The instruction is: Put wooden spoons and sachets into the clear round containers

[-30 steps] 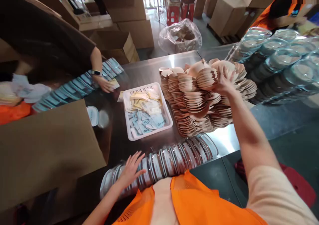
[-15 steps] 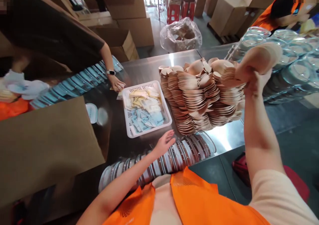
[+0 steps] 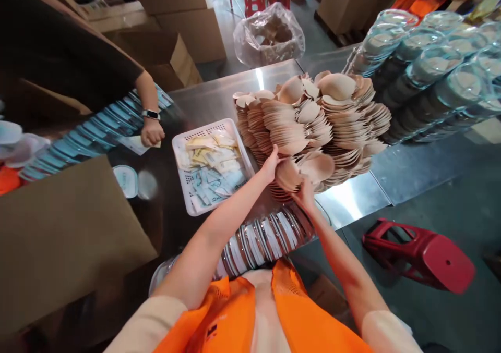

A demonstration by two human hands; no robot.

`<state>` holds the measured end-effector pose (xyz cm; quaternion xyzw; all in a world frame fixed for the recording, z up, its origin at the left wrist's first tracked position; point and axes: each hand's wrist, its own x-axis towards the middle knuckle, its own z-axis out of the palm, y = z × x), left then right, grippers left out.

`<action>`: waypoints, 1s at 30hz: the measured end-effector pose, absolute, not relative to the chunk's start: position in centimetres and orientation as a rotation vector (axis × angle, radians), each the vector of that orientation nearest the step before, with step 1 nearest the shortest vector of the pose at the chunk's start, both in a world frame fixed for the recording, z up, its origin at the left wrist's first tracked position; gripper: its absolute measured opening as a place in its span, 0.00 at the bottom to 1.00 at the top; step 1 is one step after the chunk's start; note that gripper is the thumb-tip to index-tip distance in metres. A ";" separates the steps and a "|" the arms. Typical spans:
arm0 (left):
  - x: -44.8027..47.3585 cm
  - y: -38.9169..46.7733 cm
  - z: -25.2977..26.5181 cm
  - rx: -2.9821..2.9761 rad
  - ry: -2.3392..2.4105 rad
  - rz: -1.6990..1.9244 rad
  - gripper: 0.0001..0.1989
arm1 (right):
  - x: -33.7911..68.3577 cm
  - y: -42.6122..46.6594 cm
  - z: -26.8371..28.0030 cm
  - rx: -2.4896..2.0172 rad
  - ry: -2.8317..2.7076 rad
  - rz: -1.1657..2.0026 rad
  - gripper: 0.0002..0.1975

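Note:
A beige double-cup piece, its two rounded halves joined in the middle, is between my hands at the front of the pile. My right hand is closed on it from below, near the join. At the edge of its left half, my left hand has its fingers closed; the fingertips are partly hidden behind the cup. Behind my hands stand many nested stacks of similar beige cup pieces. A row of clear plastic cases with white cards lies in front of me, under my left forearm.
A white basket of yellow and blue packets is left of the stacks. Clear round cases are piled at right. Across the table, a co-worker's hand holds a packet. A cardboard box stands left, a red stool right.
My right hand has come from the far right of the stacks to the front, bringing the beige piece. My left hand has moved up and closed at its edge. The view has shifted.

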<state>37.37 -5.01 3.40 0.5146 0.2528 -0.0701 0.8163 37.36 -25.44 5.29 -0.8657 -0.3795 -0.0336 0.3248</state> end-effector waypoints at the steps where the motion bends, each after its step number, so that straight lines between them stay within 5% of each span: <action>1: 36.9 -4.3 3.1 1.197 0.523 -0.131 0.39 | 36.8 -25.0 4.7 -2.292 -1.007 -0.045 0.25; 6: 31.2 -1.3 1.0 1.617 0.399 0.021 0.29 | 35.6 -23.8 3.1 -2.594 -1.099 0.375 0.35; 15: 24.5 -5.0 -1.4 2.175 0.147 -0.017 0.47 | 37.7 -24.9 4.9 -2.830 -1.349 0.186 0.36; 20: 22.9 -3.1 0.5 2.337 0.080 0.153 0.28 | 39.3 -24.3 2.4 -2.558 -1.162 0.222 0.17; 24: 20.6 3.9 0.9 2.330 0.821 0.200 0.19 | 39.8 -25.8 1.9 -2.254 -0.702 0.205 0.21; 30: 23.2 7.9 -0.8 2.157 1.363 -0.216 0.32 | 32.2 -26.0 5.4 -1.629 -0.406 0.201 0.28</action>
